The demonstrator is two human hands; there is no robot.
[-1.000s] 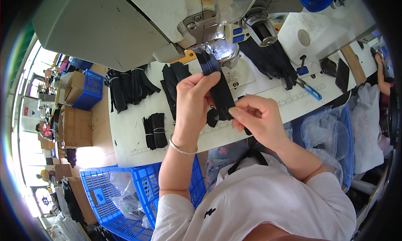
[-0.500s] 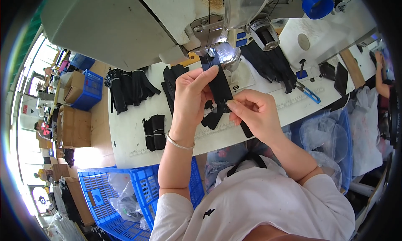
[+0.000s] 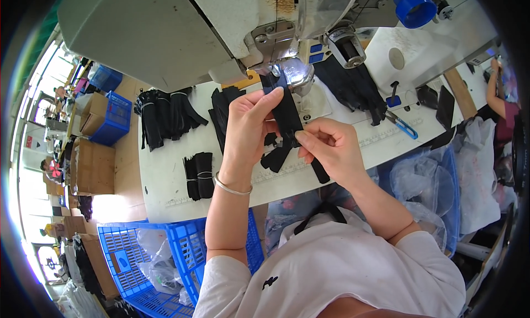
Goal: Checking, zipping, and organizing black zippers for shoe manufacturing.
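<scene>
A black zipper [image 3: 288, 114] runs from under the lit needle area of a sewing machine [image 3: 149, 36] toward me. My left hand [image 3: 247, 125] pinches its edge close to the machine, thumb on top. Lower down, my right hand [image 3: 332, 152] grips the near end of the zipper between thumb and fingers. Loose black strips [image 3: 320, 170] lie below and beside that end. To the left of my hands are tied bundles of black zippers [image 3: 199, 175], with more bundles [image 3: 165, 116] behind. Another black pile [image 3: 353, 91] rests right of the needle area.
Blue-handled thread snips [image 3: 406, 127] and a flat black object [image 3: 446, 108] lie on the white table [image 3: 160, 191] at right. A blue crate [image 3: 182, 246] with plastic bags stands below left; a blue bin [image 3: 455, 196] is at right. A co-worker's arm [image 3: 497, 97] shows far right.
The whole view has shifted slightly. Both hands keep their hold on the zipper, with hardly any movement against the machine.
</scene>
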